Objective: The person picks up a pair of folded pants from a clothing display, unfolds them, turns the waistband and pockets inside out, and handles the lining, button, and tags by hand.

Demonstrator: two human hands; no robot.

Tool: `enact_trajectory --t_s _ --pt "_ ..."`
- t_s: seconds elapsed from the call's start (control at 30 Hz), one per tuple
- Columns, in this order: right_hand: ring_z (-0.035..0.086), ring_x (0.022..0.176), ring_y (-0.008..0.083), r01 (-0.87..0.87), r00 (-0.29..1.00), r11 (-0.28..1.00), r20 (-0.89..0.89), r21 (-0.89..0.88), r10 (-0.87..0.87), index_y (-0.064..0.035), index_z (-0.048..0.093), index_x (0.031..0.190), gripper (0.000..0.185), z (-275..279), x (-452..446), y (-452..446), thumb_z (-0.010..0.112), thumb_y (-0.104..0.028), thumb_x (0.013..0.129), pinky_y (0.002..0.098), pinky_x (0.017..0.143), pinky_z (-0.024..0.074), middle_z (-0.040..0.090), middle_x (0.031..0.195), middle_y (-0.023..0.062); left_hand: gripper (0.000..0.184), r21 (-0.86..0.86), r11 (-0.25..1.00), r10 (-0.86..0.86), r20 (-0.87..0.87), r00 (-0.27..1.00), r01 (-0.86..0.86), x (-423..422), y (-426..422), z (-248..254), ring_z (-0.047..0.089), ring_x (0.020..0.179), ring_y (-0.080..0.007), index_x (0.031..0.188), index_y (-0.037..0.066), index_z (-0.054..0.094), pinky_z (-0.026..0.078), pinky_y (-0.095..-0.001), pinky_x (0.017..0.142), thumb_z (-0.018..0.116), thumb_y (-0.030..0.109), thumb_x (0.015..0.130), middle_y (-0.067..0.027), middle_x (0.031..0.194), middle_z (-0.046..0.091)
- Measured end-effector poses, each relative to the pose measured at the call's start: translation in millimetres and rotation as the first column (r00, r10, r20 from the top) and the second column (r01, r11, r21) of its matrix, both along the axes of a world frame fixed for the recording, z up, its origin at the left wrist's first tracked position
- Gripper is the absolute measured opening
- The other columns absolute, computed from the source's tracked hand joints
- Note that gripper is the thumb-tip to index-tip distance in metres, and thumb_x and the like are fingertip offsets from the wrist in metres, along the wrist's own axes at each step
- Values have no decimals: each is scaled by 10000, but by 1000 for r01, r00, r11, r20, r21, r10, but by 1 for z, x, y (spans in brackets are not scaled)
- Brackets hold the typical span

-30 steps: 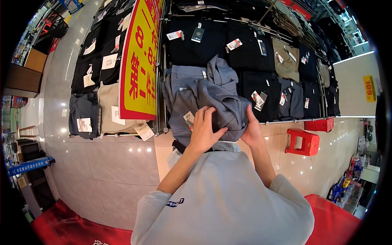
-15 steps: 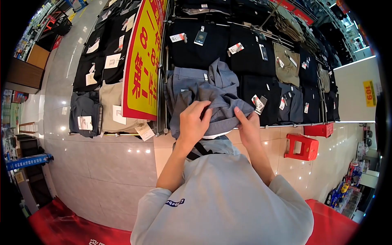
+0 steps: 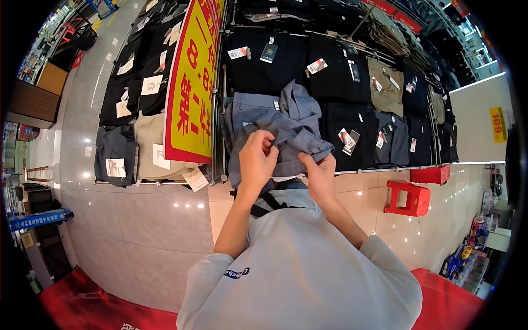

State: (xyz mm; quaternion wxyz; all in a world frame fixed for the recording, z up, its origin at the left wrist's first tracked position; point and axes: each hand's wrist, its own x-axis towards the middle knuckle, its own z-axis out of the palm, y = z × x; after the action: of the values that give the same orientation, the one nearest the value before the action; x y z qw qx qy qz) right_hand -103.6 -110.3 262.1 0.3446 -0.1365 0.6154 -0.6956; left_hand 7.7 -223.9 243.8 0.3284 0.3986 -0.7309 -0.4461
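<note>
1. Tags (image 3: 116, 167) in white lie on the folded trousers (image 3: 116, 148) at the near edge of the left rack; their print is too small for me to read.
2. A red-and-yellow sign (image 3: 190, 104) slants up beside the right rack's left edge; I make out the figure 8 twice and the characters 第 and 件.
3. On my grey shirt (image 3: 308, 269), a dark blue badge (image 3: 236, 273) bears pale letters, not fully legible.
4. My left hand (image 3: 257, 159) is raised over the cloth, fingers curled in toward the thumb; I cannot tell whether they pinch anything.
5. Blue-grey trousers (image 3: 297, 137) lie rumpled at the right rack's near left corner.
6. My right hand (image 3: 320, 173), well apart from the left, is clamped on their near edge, thumb on top, fingers bent.
7. Black trousers (image 3: 335, 118) beside them carry red-and-white tags (image 3: 347, 142).
8. Beyond the rack's right edge, a yellow sign (image 3: 499, 125) reads 109.
</note>
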Motion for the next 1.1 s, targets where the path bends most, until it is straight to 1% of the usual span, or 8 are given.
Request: enact_trajectory --t_s 0.07,0.17,0.37,0.57,0.6,0.7,0.83,1.1 --pt "610 925 116 -6 996 1000 -89 15 7 61 646 1096 262 2 0 -1 675 -14 846 262 842 472 693 1036 64 201 183 983 4 -112 994 17 2 -3 -6 662 731 -179 988 13 609 519 -298 671 710 8 814 -85 849 672" --pt "605 947 120 -19 991 1000 -132 8 20 61 640 1105 265 3 -2 -3 675 -24 857 261 864 464 687 1053 65 201 242 968 -29 -144 989 64 7 -8 -12 682 776 -150 1028 2 623 519 -267 705 707 8 845 -97 874 712" --pt "597 951 115 -23 984 999 -179 -35 16 60 632 1109 259 1 -1 -7 686 -85 901 257 864 462 681 1060 65 238 245 956 -102 -232 967 159 14 -9 -11 705 845 -186 1087 -2 619 542 -292 769 656 -39 855 -113 949 722" --pt "592 940 102 -44 996 997 -75 -68 39 54 624 1137 274 4 -2 -10 686 -114 930 245 842 467 679 1068 61 277 181 971 -130 -163 978 159 12 -3 -2 703 891 -206 1123 -7 605 540 -299 813 645 -56 853 -138 998 715" --pt "593 941 102 -42 998 996 -58 -83 37 54 622 1141 276 3 -2 -10 686 -113 931 244 843 468 679 1069 62 284 124 982 -126 -139 982 144 10 -2 -5 711 885 -217 1125 -13 603 543 -304 809 657 -40 847 -150 998 719" --pt "594 948 102 -27 1000 993 -16 -117 26 54 617 1153 286 2 -1 -11 688 -111 932 245 847 471 678 1078 66 279 70 987 -133 -112 985 141 8 1 -11 716 896 -228 1118 -18 606 541 -303 812 662 -31 845 -157 985 724" --pt "596 971 107 -7 1000 993 17 -120 9 55 614 1161 299 0 -3 -8 696 -117 930 247 858 472 672 1108 73 227 137 986 -78 -144 987 98 7 3 -11 729 880 -257 1076 -10 631 553 -317 793 674 4 853 -170 950 727" --pt "607 974 124 5 999 992 35 -125 -1 53 614 1161 343 5 -4 -5 741 -133 903 264 867 483 668 1129 86 232 200 979 24 -267 963 31 5 10 -10 711 852 -173 1085 -30 640 546 -289 791 672 -26 855 -135 927 730"
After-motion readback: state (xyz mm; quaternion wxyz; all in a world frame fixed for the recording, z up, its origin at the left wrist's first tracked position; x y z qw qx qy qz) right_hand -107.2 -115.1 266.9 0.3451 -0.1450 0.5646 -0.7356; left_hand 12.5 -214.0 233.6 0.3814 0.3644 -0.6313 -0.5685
